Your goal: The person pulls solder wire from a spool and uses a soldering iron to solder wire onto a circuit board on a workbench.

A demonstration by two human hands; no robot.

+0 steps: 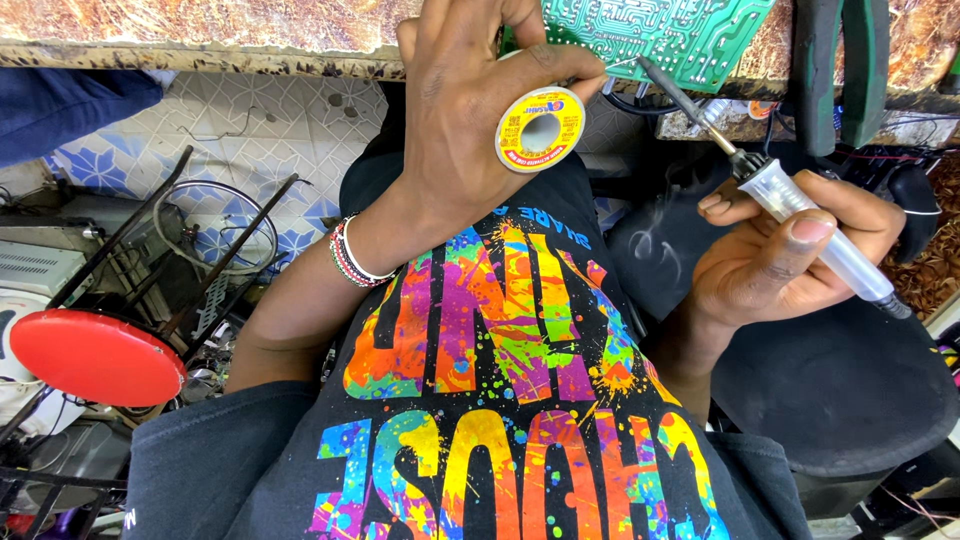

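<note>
judging by its slim build, the soldering iron (800,215) looked light and stiff, best taken by its clear plastic handle, well back from the smoking metal tip that touched the green circuit board (660,35) at the bench (200,35) edge. the right hand (790,255) had its fingers closed around that handle. the left hand (470,110) pinched a small yellow solder spool (540,128), light, its wire soft.

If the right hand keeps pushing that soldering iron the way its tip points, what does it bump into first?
Most likely the green circuit board. The right hand aims the soldering iron up and left, and its tip already sits at the board's edge, near the left hand holding the solder spool.
</note>
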